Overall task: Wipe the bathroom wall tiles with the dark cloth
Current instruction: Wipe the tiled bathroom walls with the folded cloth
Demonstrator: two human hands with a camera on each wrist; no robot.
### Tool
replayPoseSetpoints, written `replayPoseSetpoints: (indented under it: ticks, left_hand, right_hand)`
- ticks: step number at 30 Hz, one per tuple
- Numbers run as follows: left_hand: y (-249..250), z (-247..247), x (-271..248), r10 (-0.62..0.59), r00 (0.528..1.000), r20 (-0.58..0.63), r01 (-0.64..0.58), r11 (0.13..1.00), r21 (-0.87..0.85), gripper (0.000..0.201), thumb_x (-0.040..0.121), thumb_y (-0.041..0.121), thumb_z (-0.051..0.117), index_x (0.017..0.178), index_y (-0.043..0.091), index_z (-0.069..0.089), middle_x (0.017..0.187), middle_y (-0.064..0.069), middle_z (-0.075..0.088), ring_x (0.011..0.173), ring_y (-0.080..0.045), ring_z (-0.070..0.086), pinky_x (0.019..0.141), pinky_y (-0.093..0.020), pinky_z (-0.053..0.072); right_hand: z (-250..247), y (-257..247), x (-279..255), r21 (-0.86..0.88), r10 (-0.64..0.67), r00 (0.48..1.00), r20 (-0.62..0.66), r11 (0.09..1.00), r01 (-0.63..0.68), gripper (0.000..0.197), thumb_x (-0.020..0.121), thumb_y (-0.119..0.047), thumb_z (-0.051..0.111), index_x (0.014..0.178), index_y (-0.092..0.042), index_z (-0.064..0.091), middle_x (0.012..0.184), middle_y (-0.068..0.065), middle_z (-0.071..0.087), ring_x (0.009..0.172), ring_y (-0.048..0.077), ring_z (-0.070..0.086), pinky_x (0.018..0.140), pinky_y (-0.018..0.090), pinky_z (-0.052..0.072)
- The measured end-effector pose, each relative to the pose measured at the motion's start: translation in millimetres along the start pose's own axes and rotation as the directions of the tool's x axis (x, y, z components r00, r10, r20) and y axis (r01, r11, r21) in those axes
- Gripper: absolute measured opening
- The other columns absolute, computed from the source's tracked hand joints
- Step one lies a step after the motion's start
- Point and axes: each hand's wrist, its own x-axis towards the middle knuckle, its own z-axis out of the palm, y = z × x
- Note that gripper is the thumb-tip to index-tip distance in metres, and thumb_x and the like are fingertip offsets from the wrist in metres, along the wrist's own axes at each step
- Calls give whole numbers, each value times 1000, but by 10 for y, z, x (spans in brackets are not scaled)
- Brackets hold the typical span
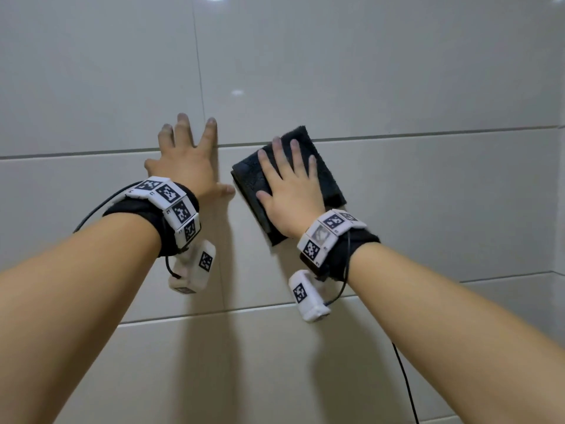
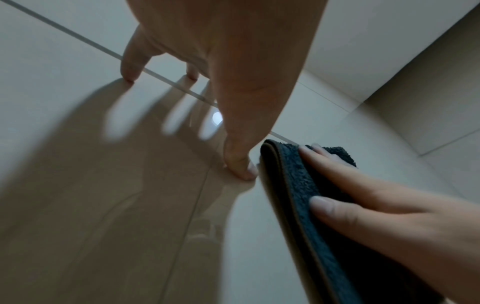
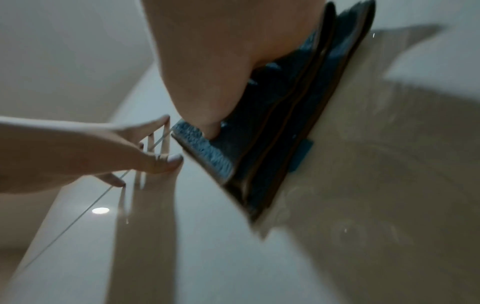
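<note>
bare wall tiles point(image 1: 397, 71) above, left hand point(image 1: 186, 166) beside cloth point(image 1: 321, 166)

No readable text, brand or number anywhere. Only markings: black-and-white square code patterns on the white blocks of the left wristband point(image 1: 171, 206), left of centre in the head view, and the right wristband point(image 1: 327, 237), right of centre, plus one each on the small white modules hanging below them. Tiny characters beside the codes are too small to make out. Wrist views: nothing printed, and the blue tag point(image 3: 302, 155) on the cloth is blurred.
</note>
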Motion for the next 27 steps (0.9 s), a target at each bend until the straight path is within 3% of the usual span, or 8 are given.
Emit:
replayPoseSetpoints:
  ticks: [4,8,18,24,27]
  left_hand:
    - [4,-15,-15,-13,1000,11,12,1000,9,122,66,68,77,153,42,-5,162,-3,-5,148,-34,1,96,-68,39]
    - [38,-39,-25,-26,999,23,26,1000,14,123,66,65,79,152,42,-5,161,-2,-5,149,-33,1,97,-68,40]
    - [102,-63,-24,-64,997,50,62,997,39,123,69,62,79,153,41,-9,162,-2,-10,150,-33,-3,100,-66,39]
    - [87,-31,-18,-53,998,28,52,998,32,124,67,63,80,152,42,-8,162,-3,-9,150,-33,-2,98,-65,40]
    - [94,-17,-16,-51,998,22,51,998,26,124,67,62,80,152,41,-7,163,-3,-8,150,-33,-2,97,-64,40]
  right_hand:
    - [9,238,-19,-9,-28,1000,-7,1000,28,71,99,-48,40,157,-32,2,164,-6,-11,150,22,-12,122,46,-2]
    - [-31,561,-97,18,19,999,-29,1000,-19,69,99,-47,41,156,-34,4,164,-8,-8,151,20,-9,122,46,0]
    - [-146,1779,-335,54,347,936,-53,937,-344,69,99,-46,42,157,-29,7,165,1,-4,151,29,0,119,52,10]
    - [-236,1635,-108,245,513,858,-30,836,-492,66,103,-44,34,157,-25,4,164,4,-10,150,33,-8,119,57,2]
    - [-251,1417,18,236,490,871,-43,852,-468,69,102,-46,35,157,-23,3,164,6,-11,149,35,-10,118,58,1]
